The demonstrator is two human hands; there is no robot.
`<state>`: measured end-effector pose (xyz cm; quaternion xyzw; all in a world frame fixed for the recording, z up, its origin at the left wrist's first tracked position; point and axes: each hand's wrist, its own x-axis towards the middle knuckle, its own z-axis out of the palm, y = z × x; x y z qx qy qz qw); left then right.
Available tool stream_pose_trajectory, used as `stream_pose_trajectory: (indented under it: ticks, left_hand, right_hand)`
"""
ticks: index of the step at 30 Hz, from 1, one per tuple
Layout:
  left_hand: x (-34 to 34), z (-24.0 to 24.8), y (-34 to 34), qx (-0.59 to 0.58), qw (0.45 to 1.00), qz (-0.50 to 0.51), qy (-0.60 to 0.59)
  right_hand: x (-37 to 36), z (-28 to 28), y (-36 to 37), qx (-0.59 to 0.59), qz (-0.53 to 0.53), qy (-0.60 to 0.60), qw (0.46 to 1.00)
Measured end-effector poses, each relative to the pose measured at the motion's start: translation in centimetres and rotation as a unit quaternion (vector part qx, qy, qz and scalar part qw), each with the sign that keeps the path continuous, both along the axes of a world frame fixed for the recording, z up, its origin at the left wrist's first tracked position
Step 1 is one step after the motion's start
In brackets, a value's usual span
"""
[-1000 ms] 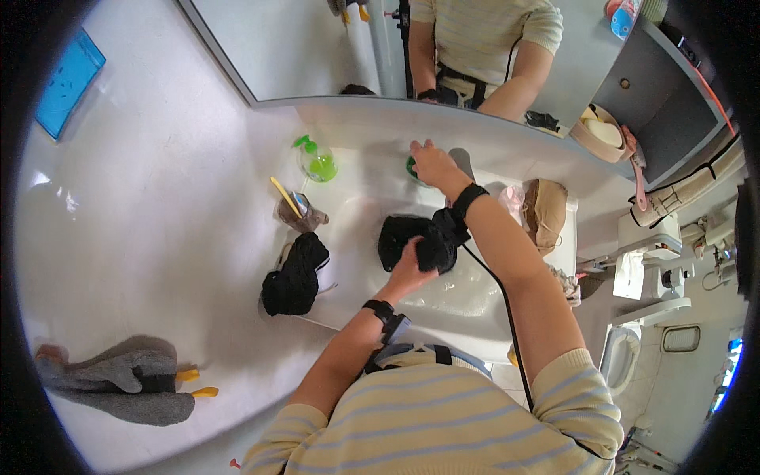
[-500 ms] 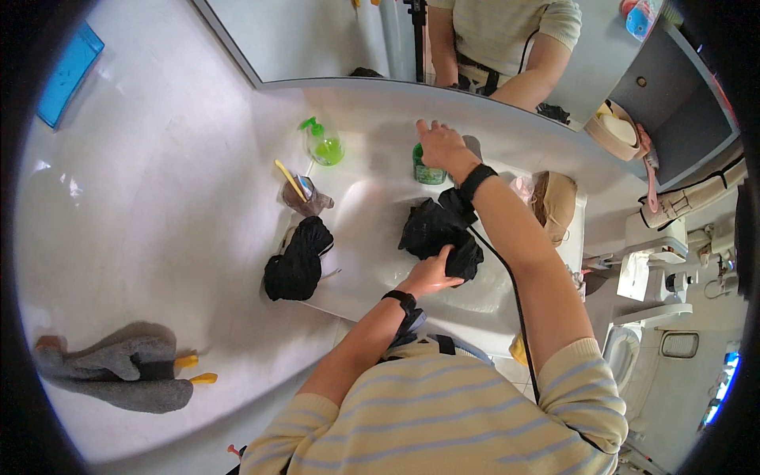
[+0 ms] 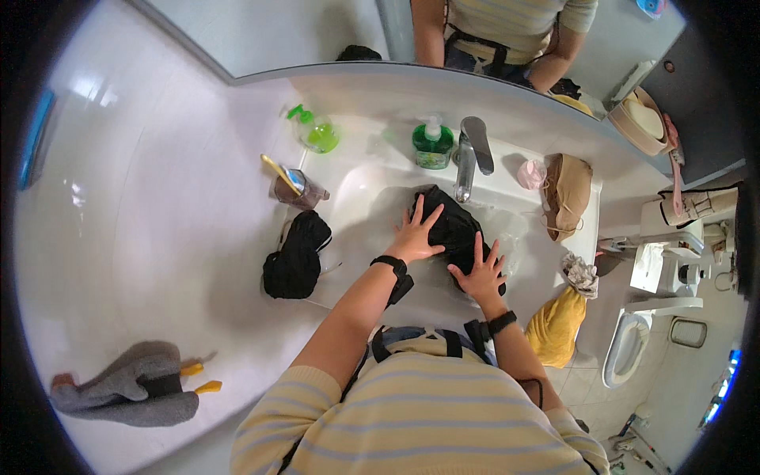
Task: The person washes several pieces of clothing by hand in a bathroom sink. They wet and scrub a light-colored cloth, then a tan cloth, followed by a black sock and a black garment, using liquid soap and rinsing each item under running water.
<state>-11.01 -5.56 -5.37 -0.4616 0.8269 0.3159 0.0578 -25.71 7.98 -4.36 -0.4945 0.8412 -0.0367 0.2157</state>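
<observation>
A limp, wrinkled black cloth (image 3: 453, 222) lay in a smooth, glossy white basin (image 3: 356, 237), stretching slantwise from eleven to five o'clock. Clock hours here run around that cloth, twelve being toward the mirror. The left hand (image 3: 415, 239) rested flat on it at about nine, fingers spread wide. The right hand (image 3: 481, 279) lay at five, fingers also fanned apart over the dark fabric. A wet-looking sheen glinted on the basin at three.

Just past twelve stood a curved, shiny metal faucet (image 3: 467, 166); just before twelve, a squat translucent green pump bottle (image 3: 433, 148) with a pale top. A rounded clear bottle (image 3: 322, 138) of lime liquid sat at ten. Near nine was a bunched, soft black bundle (image 3: 294, 260). A creased brown bag (image 3: 570, 198) slumped at half past two, and a rumpled yellow cloth (image 3: 558, 328) at half past four.
</observation>
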Motion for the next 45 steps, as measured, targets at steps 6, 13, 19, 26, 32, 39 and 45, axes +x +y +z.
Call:
stream_pose_trajectory:
  ticks: [6,13,19,26,32,39,45]
  left_hand:
    - [0.6,-4.4,1.7,-0.024,0.992,-0.088,-0.084]
    - [-2.3,-4.0,-2.7,0.045,0.978,-0.164,-0.121]
    - [-2.0,-2.5,-4.9,0.062,0.995,-0.075,0.016]
    - [3.3,-2.9,-4.5,0.144,0.928,0.205,0.278]
    - [-0.6,4.4,-1.2,0.199,0.977,0.077,-0.016]
    - [-0.7,-1.8,2.4,0.012,0.995,-0.086,-0.056]
    - [-0.7,-4.7,2.6,0.026,0.975,-0.196,-0.102]
  right_hand:
    - [-2.3,-3.9,-3.1,0.136,0.057,0.025,0.989]
    - [-4.4,-6.7,-7.7,0.175,0.111,0.091,0.974]
    - [-5.6,-3.0,-8.9,0.063,0.042,0.045,0.996]
    - [-2.6,1.2,-3.1,-0.293,0.183,-0.016,0.938]
    - [-3.1,-0.7,-0.5,-0.177,0.24,-0.081,0.951]
    - [-3.1,-0.8,-2.8,-0.029,0.061,0.035,0.997]
    - [-2.0,-3.5,-6.1,0.06,0.217,0.068,0.972]
